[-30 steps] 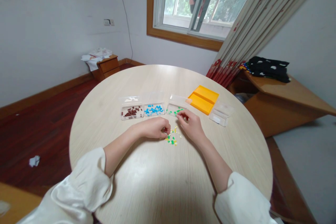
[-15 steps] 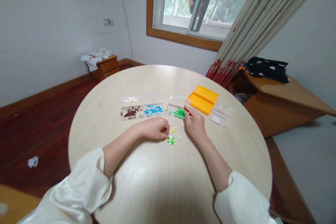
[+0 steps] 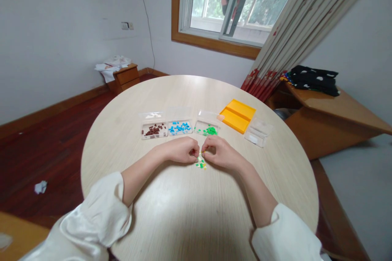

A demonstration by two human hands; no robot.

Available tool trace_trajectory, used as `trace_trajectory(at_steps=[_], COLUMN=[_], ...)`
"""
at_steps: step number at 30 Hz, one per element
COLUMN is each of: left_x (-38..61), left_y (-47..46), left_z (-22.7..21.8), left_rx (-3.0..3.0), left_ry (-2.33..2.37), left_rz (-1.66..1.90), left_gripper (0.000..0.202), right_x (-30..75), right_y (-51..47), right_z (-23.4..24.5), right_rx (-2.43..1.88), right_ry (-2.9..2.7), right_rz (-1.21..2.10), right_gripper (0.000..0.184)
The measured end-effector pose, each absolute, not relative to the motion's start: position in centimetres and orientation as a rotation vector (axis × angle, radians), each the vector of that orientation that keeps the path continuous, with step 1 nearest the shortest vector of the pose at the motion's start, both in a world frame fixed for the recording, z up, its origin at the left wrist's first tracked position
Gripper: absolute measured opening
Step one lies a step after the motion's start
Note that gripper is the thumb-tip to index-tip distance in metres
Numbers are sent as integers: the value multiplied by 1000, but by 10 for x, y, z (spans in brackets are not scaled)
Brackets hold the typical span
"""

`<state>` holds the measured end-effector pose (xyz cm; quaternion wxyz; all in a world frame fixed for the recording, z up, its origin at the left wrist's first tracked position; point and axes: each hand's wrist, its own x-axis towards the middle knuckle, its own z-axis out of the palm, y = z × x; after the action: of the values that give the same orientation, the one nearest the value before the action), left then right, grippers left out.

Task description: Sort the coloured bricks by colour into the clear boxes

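A small pile of green, yellow and pale pieces [image 3: 201,164], like tiny bricks, lies on the table between my hands. My left hand [image 3: 183,149] rests at the pile's left side, thumb and fingers curled together; what they hold, if anything, is hidden. Close opposite it, my right hand [image 3: 221,153] pinches downward over the pile. A bit of yellow shows at its fingertips, but I cannot tell whether it is gripped or lying on the table. Just beyond the hands stands a clear box of green pieces [image 3: 211,130], its lid folded back.
Left of the green pieces are open clear boxes with blue pieces [image 3: 180,127] and dark brown pieces [image 3: 154,130]. An open yellow case [image 3: 237,116] and another clear box [image 3: 256,136] stand at the right. All are on a round wooden table [image 3: 183,220].
My right hand has moved from the box of green pieces left and toward me, down to the pile beside my left hand. The left hand has stayed almost still.
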<state>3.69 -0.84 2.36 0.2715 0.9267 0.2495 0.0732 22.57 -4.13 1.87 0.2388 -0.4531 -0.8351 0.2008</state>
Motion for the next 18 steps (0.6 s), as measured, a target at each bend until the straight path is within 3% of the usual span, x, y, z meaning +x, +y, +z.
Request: trace_trajectory(at_steps=[11,18], left_x=[36,36], left_y=[-7,-8], left_z=[23,28], left_rx=[2496,2472], left_ry=[656,721], left_rz=[195,170], left_gripper=[14,15], right_x=[228,227], right_y=[-39,-37], right_z=[13,11], right_rx=[-1259,-1252], right_ry=[-2314,-2146], right_rz=[568,765], right_gripper=[11,9])
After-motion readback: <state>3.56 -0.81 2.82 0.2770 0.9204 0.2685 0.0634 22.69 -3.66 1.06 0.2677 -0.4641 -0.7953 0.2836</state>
